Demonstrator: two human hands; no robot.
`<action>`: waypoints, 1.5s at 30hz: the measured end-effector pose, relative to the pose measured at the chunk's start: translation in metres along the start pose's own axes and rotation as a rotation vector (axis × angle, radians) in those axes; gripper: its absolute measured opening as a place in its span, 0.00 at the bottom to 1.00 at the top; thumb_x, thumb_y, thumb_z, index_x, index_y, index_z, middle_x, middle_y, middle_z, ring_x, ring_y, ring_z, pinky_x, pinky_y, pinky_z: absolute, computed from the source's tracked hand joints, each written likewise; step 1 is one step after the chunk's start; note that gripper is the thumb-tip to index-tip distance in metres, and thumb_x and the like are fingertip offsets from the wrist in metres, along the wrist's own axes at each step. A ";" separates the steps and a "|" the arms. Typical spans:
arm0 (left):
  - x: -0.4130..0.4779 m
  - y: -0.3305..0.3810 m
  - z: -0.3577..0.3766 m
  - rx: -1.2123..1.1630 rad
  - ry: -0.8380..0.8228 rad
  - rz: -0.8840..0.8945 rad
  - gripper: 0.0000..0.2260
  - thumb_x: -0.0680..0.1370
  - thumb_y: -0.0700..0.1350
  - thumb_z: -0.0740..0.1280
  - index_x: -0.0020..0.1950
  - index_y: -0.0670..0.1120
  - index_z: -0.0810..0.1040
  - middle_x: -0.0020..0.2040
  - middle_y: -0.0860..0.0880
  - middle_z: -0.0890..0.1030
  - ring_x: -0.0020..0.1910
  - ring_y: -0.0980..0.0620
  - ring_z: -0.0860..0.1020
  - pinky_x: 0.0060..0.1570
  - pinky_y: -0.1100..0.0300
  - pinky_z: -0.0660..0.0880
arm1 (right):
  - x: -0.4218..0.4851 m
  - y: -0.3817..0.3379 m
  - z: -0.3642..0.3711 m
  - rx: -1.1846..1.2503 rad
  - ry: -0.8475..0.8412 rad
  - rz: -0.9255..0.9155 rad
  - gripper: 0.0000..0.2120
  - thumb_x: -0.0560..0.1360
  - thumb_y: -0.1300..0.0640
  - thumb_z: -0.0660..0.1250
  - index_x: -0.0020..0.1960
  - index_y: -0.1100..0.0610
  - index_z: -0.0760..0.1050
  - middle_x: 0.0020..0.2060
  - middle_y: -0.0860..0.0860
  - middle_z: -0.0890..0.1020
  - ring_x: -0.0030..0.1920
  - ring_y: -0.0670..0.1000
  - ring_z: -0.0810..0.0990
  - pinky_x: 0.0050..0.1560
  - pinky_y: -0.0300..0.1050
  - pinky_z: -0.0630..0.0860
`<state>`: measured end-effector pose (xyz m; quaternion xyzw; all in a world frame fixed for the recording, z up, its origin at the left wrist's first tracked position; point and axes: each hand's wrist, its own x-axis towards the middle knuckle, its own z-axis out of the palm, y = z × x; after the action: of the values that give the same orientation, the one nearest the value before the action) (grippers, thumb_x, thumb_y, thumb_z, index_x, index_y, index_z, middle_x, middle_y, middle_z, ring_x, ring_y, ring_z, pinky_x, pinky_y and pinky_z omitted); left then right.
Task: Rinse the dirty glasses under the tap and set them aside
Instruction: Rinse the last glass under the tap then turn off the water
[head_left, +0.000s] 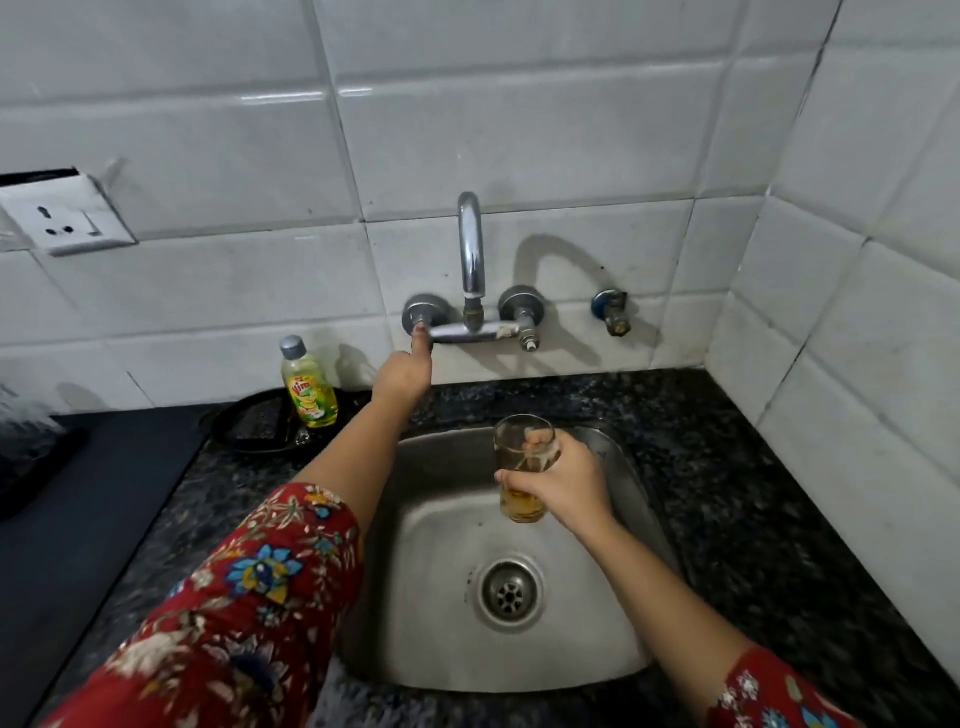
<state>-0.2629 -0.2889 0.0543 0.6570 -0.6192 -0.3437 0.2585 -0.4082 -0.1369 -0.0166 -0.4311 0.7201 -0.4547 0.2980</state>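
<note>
A person stands at a steel sink (431, 519) set in a dark speckled granite counter (753, 493). The right hand (563, 480) grips a clear drinking glass (511, 457) upright over the back of the basin, below the curved tap spout (471, 249). A little amber liquid sits in the glass bottom. The left hand (402, 371), in a red floral sleeve (249, 587), reaches up and touches the left tap valve (423, 309) on the white tiled wall; whether its fingers grip the valve cannot be told. A yellow-green Vim dish soap bottle (309, 387) stands on a black tray (249, 426) at the counter's back edge, left of the sink.
</note>
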 end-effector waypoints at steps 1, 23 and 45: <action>0.004 0.001 -0.001 0.015 -0.006 0.003 0.39 0.78 0.67 0.42 0.52 0.35 0.76 0.55 0.34 0.80 0.55 0.37 0.78 0.60 0.45 0.74 | 0.002 -0.001 0.001 -0.004 0.000 0.000 0.23 0.54 0.48 0.81 0.45 0.49 0.77 0.42 0.45 0.84 0.45 0.46 0.82 0.48 0.44 0.79; -0.038 -0.095 0.027 -0.364 -0.642 0.095 0.23 0.76 0.34 0.62 0.71 0.43 0.67 0.68 0.45 0.74 0.63 0.51 0.74 0.49 0.67 0.73 | 0.009 -0.008 0.029 0.167 -0.081 0.017 0.24 0.56 0.56 0.82 0.49 0.53 0.78 0.44 0.47 0.85 0.47 0.47 0.83 0.53 0.47 0.79; -0.061 -0.128 0.083 -0.207 -0.383 0.223 0.24 0.62 0.25 0.69 0.56 0.40 0.75 0.48 0.50 0.79 0.46 0.54 0.77 0.38 0.75 0.72 | 0.035 0.005 0.059 -1.310 -0.789 -0.523 0.13 0.75 0.61 0.60 0.58 0.59 0.74 0.55 0.56 0.78 0.54 0.56 0.78 0.48 0.48 0.74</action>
<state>-0.2452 -0.2080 -0.0884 0.4776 -0.6871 -0.4928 0.2386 -0.3774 -0.1905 -0.0471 -0.8015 0.5578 0.1904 0.1010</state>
